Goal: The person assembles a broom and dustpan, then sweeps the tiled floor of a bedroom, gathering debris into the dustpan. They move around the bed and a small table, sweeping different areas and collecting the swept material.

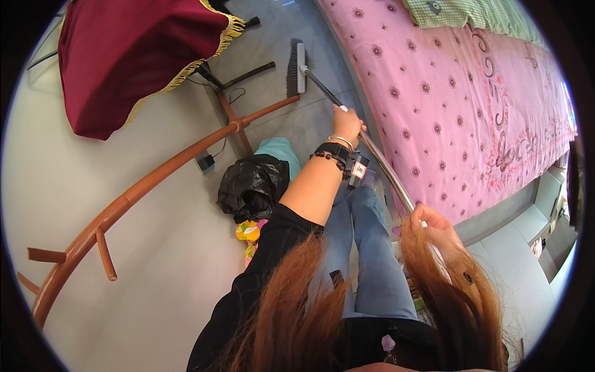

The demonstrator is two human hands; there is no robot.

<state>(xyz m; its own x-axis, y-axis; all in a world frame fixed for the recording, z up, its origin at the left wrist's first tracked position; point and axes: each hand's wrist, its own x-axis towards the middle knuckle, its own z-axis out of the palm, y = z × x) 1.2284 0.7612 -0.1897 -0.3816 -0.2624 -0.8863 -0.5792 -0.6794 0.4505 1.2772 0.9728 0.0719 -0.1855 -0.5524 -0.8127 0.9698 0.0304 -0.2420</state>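
A long metal-handled floor brush (301, 69) with a white head and dark bristles lies against the grey floor between a bed and a wooden coat stand. My left hand (347, 124) is closed round the lower part of its handle, below a white joint. My right hand (437, 228) grips the handle's upper end, close to my body, partly covered by long hair. The handle runs slantwise from my right hand up to the brush head. The bristles face left, near the tip of one foot of the stand.
The coat stand (162, 174) rises on the left beside the wall. A black plastic bag (253, 186) and a teal bag (281, 151) sit at its foot. A maroon fringed cloth (144, 60) hangs above black metal legs (248, 75). A bed with a pink flowered sheet (437, 107) borders the right.
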